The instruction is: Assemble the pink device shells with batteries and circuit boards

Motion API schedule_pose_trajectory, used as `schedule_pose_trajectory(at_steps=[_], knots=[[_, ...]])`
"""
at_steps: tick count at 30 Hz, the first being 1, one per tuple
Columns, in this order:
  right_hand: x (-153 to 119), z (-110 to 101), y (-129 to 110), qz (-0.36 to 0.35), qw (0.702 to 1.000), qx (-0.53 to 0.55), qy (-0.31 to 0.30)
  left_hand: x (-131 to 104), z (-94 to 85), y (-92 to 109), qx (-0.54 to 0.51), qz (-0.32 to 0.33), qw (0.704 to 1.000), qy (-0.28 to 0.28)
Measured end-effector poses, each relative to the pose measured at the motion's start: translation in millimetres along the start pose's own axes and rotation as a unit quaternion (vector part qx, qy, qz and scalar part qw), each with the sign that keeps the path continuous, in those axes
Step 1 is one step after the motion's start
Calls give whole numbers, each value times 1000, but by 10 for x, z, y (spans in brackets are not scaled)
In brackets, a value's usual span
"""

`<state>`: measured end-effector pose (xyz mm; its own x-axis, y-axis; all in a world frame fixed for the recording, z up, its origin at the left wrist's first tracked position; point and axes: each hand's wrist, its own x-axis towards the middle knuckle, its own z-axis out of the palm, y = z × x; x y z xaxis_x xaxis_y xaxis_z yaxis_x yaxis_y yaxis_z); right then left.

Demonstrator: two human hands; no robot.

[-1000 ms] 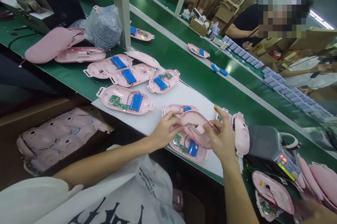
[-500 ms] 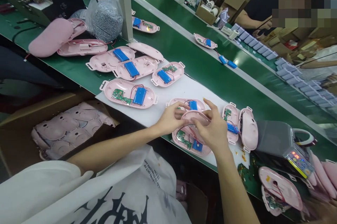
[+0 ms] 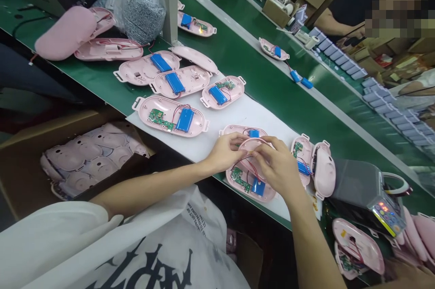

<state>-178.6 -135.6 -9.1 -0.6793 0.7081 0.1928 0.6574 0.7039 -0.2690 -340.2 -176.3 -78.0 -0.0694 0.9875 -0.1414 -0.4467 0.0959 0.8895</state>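
Both hands hold a pink cover (image 3: 250, 145) above the near edge of the counter (image 3: 91, 74). The left hand (image 3: 226, 152) keeps a narrow grip, its thumb and fingers on one side of the cover. The right hand (image 3: 277, 162) has also a narrow grip on the other side, with the thumb and bent fingers close together. The fingers hide part of the cover, so the exact places of contact are perhaps not fully clear.

Red wires (image 3: 253, 167) hang at the cover. Under it lies an open pink shell (image 3: 249, 195), which contains a green circuit board (image 3: 240, 180) and a blue battery (image 3: 258, 186). Just behind, another open shell (image 3: 234, 130) is partly covered by the hands. These shells lie on a white sheet (image 3: 236, 114).

To the left, on the same sheet, there is a shell with a board and a battery (image 3: 184, 120); more such shells are grouped behind it, near a clear bag (image 3: 144, 12). To the right stands a dark device (image 3: 356, 185) with a lit display (image 3: 385, 209). Below the counter, at left, a cardboard box (image 3: 16, 166) contains many pink parts (image 3: 91, 157).
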Motion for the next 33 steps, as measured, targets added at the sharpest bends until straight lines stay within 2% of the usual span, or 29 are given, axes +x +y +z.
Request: schedule_pose_trajectory(at_steps=[5,8,13,17,19,21,24,27,30,33], knots=[[21,82,-45,-3,997,-76,7,-10,-4,-11,10,18,1000,-2],[46,108,-82,32,994,-108,18,-28,-6,-10,17,16,1000,-3],[158,78,-129,170,983,-74,6,-46,-36,-3,39,8,999,4],[240,21,-108,315,948,-8,39,-50,-49,12,44,7,999,13],[247,-1,-60,346,936,29,52,-62,-47,13,44,0,999,12],[232,-22,6,323,940,104,43,-81,-48,9,44,6,999,13],[180,-55,99,251,947,202,-10,-105,-68,12,68,46,997,12],[121,-68,137,212,954,204,-48,-89,-101,59,152,63,986,-26],[85,-54,129,213,952,219,-32,-37,-128,138,238,70,965,-88],[64,-52,108,215,948,234,-8,-6,-151,183,279,100,946,-130]])
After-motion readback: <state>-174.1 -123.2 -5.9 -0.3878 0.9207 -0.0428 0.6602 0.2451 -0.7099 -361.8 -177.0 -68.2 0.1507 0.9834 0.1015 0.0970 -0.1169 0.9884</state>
